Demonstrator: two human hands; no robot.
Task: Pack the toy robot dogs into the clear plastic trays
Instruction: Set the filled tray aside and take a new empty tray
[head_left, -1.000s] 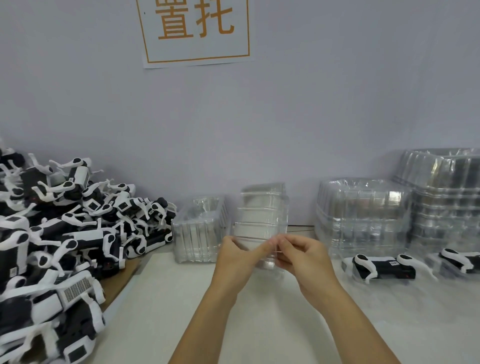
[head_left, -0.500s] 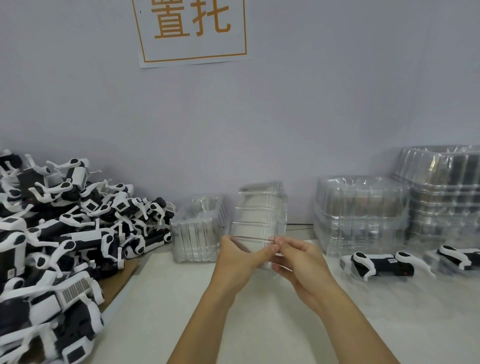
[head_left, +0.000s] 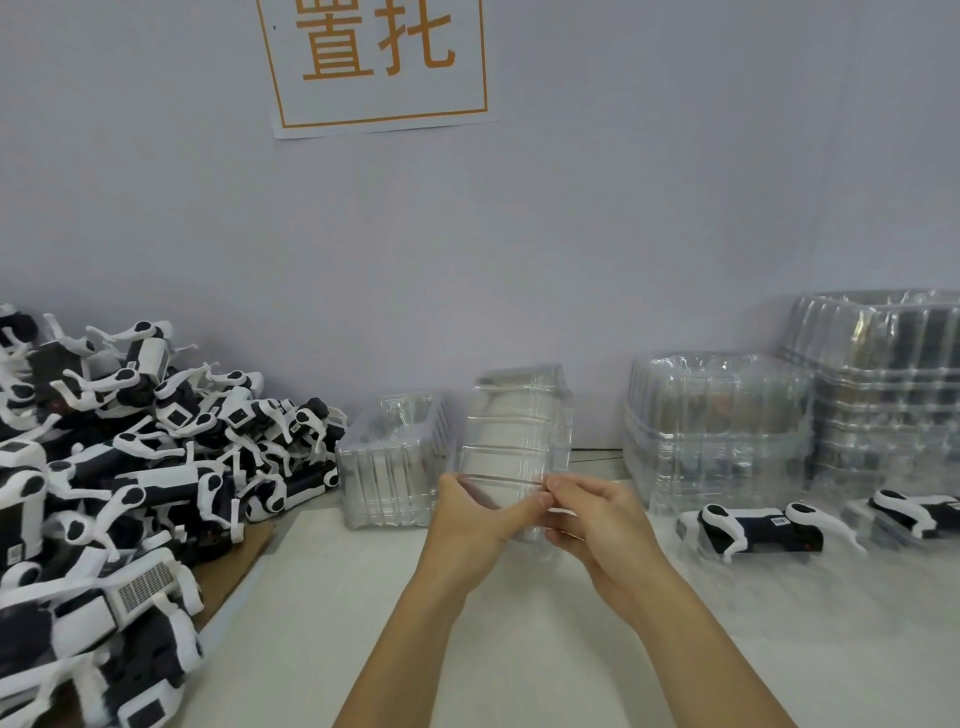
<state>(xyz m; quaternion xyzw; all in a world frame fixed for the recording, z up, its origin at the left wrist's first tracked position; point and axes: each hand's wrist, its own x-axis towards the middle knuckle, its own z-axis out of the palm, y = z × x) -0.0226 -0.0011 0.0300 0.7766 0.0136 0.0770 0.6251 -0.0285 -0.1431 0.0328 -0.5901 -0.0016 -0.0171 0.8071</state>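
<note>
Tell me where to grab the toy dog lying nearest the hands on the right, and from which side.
Grip the toy dog across its dark middle body, coming from above. It lies flat on the table; its thin white legs stick out at both ends.

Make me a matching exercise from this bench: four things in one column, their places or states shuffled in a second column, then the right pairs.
Things
1. heap of toy robot dogs
2. clear tray stack
3. orange-lettered sign
4. single robot dog

Places or states
A. taped on the wall
B. lying alone on the table at the right, in front of the stacked trays
C. piled at the left edge of the bench
D. held up at centre, pinched by the left hand and the right hand

Pairs: 1-C, 2-D, 3-A, 4-B
</note>
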